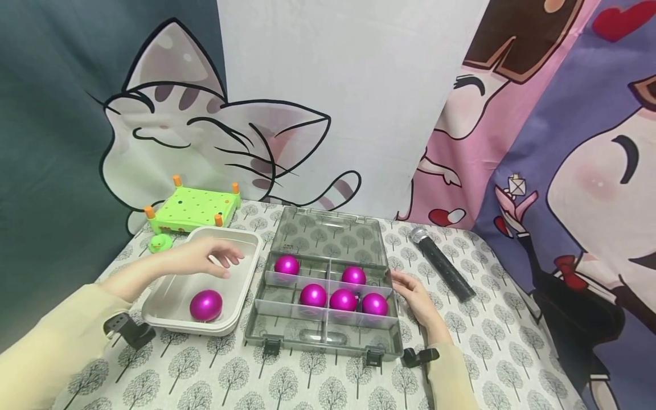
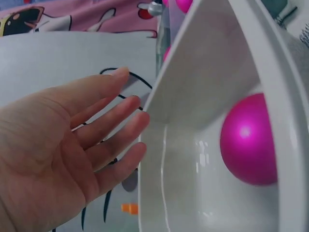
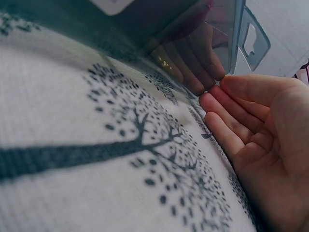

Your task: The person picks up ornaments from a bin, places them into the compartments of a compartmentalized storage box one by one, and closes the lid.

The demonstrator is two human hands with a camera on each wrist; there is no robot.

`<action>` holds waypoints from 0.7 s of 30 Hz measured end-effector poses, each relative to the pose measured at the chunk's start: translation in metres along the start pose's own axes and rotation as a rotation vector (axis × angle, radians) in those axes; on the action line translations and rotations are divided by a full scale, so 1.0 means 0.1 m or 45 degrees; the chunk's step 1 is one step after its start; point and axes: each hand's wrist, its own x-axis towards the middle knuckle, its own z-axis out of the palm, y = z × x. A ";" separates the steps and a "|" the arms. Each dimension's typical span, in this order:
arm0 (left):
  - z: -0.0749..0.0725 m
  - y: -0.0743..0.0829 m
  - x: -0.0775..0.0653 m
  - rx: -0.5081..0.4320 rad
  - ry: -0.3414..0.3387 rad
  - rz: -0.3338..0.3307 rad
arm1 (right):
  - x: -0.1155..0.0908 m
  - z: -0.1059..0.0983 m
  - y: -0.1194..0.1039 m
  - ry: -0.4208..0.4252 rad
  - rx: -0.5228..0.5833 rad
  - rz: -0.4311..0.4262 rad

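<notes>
Over the white plastic tub [image 1: 237, 319] hovers my left hand [image 1: 202, 257], fingers loosely bent with nothing in them. One shiny magenta ball [image 1: 206, 306] lies in the tub below that hand; the left wrist view shows the same ball [image 2: 248, 140] apart from the fingers. A grey see-through divided box [image 1: 287, 324] stands to the right, lid tipped back. Its back row has a magenta ball [image 1: 287, 265] on the left and another on the right. The middle row has one on the left and two on the right. My right hand [image 1: 416, 296] touches the box's right side wall [image 3: 212, 53] with its fingertips.
A black microphone [image 1: 443, 266] with a silver head lies right of the box. Behind the tub is a green toy table [image 1: 195, 208] with orange legs, upturned, and a small green duck [image 1: 160, 243]. Printed curtains hang behind the tree-patterned cloth [image 1: 328, 390].
</notes>
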 end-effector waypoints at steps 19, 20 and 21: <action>0.08 -0.26 -0.20 -0.101 -0.249 -0.228 | 0.00 0.02 -0.02 0.012 0.014 0.011; 0.09 -0.25 -0.20 -0.109 -0.258 -0.233 | 0.00 0.02 -0.02 0.013 0.011 0.008; 0.09 -0.25 -0.21 -0.123 -0.268 -0.245 | -0.01 0.02 -0.03 0.013 0.009 0.005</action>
